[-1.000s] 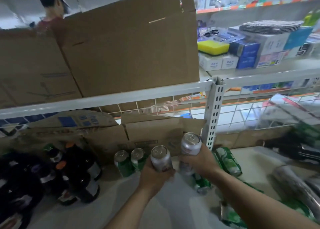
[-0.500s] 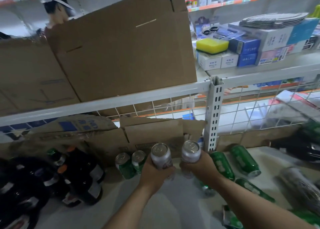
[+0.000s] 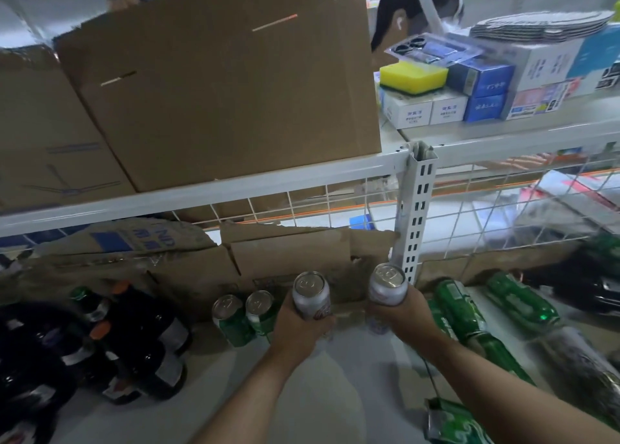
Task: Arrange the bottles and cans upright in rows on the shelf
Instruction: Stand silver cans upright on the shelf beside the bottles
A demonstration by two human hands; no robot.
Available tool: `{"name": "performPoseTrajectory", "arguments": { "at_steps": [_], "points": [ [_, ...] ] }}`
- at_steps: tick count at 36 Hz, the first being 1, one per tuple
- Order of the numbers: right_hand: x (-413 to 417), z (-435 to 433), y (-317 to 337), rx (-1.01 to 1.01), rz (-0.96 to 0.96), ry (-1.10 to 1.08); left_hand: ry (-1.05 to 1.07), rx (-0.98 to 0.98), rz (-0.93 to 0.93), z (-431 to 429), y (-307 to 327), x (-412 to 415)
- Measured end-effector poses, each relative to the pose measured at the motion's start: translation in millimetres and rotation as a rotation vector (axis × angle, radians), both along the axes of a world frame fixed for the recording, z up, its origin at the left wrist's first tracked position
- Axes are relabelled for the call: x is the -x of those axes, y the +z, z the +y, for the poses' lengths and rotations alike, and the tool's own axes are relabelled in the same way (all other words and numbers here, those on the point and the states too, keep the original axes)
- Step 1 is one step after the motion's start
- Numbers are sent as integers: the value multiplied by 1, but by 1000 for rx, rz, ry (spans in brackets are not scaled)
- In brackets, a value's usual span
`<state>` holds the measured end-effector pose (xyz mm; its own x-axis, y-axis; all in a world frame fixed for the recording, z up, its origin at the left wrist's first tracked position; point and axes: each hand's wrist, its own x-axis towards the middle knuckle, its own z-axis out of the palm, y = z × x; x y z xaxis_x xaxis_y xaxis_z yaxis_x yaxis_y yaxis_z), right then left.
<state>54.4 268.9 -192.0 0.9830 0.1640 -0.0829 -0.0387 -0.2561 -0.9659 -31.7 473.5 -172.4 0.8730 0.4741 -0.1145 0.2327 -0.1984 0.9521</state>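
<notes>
Mid-placement — left hand (image 3: pixel 303 322) and right hand (image 3: pixel 407 312) each grip an upright silver can (image 3: pixel 311 294), the right-hand can (image 3: pixel 387 284) likewise — next, set both beside the standing green cans (image 3: pixel 246 316) on the shelf (image 3: pixel 335 393).

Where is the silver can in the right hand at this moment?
In the head view, right of centre: the silver can is held upright in the right hand, just in front of the white slotted upright, left of the toppled green cans.

White metal shelving (image 3: pixel 235 188) with a slotted upright (image 3: pixel 416 208) and wire-grid backing (image 3: pixel 486 208) fills a dim shop aisle; large cardboard boxes (image 3: pixel 218 84) and stacked small cartons (image 3: pixel 479 87) crowd the upper level.
</notes>
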Motion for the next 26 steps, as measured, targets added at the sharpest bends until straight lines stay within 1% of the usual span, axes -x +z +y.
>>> {"name": "performPoseTrajectory", "arguments": {
  "at_steps": [6, 9, 14, 17, 20, 23, 26],
  "points": [
    [7, 15, 12, -35, -19, 64, 18, 30, -12, -2, -9, -9],
    [0, 19, 6, -59, -26, 91, 15, 49, -23, -2, -13, -15],
    [-20, 18, -14, 61, -49, 162, -3, 79, -10, 1, -21, -22],
    [-34, 12, -39, 137, -47, 226, -6, 81, 5, 1, -21, -25],
    [-35, 13, -30, 211, -80, 237, -18, 81, -22, 0, -20, -23],
    [-36, 11, -29, 211, -70, 237, -33, 57, -86, -1, -22, -20],
    [-31, 12, -30, 182, -51, 209, -55, -8, -84, 4, -27, -22]
  ]
}}
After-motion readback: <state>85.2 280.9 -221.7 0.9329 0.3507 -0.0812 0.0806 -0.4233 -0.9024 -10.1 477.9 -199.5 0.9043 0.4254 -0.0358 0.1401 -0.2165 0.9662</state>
